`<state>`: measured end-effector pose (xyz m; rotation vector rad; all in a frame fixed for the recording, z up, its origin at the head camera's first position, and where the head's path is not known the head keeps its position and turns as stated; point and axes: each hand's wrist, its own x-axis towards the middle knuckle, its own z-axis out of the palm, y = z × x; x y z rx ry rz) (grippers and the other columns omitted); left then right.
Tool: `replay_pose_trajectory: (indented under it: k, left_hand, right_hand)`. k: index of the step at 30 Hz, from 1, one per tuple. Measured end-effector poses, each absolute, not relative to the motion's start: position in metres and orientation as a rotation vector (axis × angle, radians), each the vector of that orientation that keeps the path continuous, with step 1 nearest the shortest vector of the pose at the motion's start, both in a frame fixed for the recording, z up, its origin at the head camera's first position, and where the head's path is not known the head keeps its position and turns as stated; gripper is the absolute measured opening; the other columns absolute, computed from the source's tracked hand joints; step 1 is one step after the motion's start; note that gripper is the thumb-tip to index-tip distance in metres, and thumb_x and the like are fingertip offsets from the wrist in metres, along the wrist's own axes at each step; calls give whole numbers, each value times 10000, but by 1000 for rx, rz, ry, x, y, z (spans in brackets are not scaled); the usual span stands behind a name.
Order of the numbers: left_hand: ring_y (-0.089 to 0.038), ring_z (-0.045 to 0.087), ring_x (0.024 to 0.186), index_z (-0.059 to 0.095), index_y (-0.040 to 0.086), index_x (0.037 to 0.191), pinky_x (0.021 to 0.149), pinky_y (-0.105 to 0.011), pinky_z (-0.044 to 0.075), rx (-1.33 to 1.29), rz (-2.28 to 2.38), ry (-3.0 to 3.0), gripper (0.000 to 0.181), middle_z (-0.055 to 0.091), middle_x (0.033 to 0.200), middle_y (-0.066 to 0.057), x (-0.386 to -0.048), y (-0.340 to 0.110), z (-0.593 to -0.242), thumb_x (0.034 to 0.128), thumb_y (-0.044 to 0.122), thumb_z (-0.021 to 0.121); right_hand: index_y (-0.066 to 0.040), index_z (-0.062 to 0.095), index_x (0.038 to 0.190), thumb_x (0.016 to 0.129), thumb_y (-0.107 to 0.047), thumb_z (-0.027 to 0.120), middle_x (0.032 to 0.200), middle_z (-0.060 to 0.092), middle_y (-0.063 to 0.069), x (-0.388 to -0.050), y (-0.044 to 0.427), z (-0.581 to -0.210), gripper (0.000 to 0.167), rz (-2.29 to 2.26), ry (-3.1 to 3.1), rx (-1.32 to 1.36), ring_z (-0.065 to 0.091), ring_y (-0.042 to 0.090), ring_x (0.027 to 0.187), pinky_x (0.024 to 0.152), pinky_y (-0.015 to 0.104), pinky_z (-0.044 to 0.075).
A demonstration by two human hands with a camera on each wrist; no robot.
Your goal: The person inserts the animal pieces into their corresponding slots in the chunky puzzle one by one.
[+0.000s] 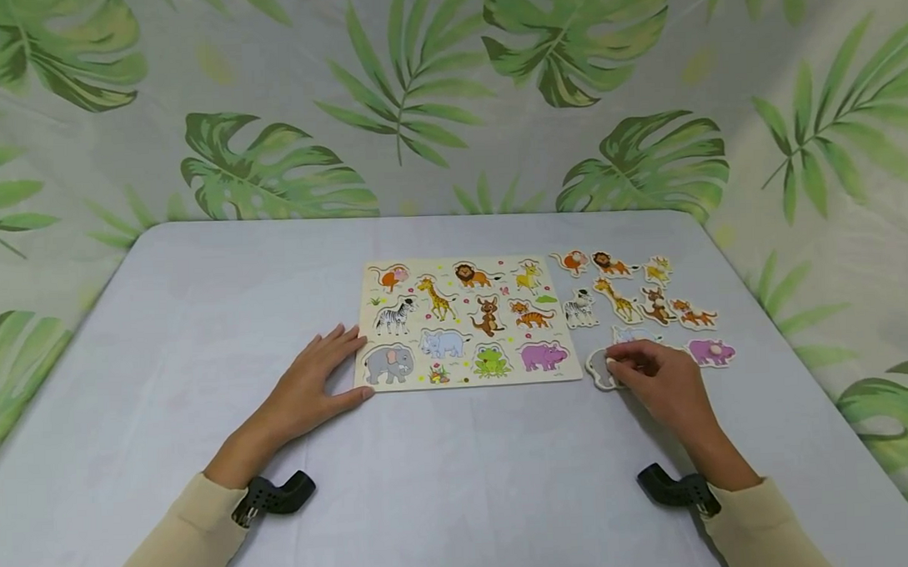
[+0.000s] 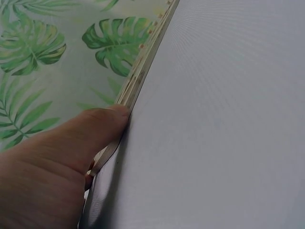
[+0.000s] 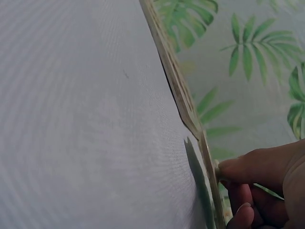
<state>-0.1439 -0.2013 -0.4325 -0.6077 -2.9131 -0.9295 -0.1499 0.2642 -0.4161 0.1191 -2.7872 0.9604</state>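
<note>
A wooden animal puzzle board (image 1: 461,379) lies on the white-covered table. At its near left corner my left hand (image 1: 307,389) rests with fairly straight fingers, the fingertips touching the left side and the thumb close to the corner. The left wrist view has that thumb (image 2: 102,121) against the board's edge. To the right of the board, my right hand (image 1: 664,385) pinches the knob of a grey elephant piece (image 1: 598,368) between thumb and fingers. This piece appears tilted and slightly raised, with a shadow beneath it in the right wrist view; the hand partly covers it.
Several loose pieces lie right of the board: a monkey (image 1: 573,263), lion (image 1: 611,265), zebra (image 1: 580,309), giraffe (image 1: 618,301), kangaroo (image 1: 656,306), tiger (image 1: 694,313), a yellow animal (image 1: 657,270) and purple hippo (image 1: 710,352). A pale blue piece (image 1: 636,335) is partly hidden behind my right hand.
</note>
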Motion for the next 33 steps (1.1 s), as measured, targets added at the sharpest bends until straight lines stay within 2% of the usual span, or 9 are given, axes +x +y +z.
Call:
replay_pose_trajectory:
  k: [7,15,33]
  left_hand:
    - [-284,195,1457,435,83,1449,1202,-443,105,-606,-910,-2915,779,334,1546,-76,-146,-199,-432,831,458,726]
    - [-288,188,1459,432,77,1449,1203,-442,103,-607,-910,-2915,777,336,1544,-80,-147,-198,-431,833,447,726]
    - [-278,192,1458,437,72,1445,1205,-423,98,-604,-909,-2927,774,344,1540,-81,-145,-201,-431,836,455,723]
  right_hand:
    - [-116,731,1034,897,-238,703,844,673,21,-147,262,-411,185,970,-2743,127,569,150,758,603,98,455]
    - [-107,735,1010,890,-222,710,837,675,27,-148,255,-407,168,1002,-2713,161,587,142,778,622,73,457]
    - [-128,744,967,866,-181,735,803,664,3,-150,231,-402,115,1065,-2704,233,600,144,731,597,137,483]
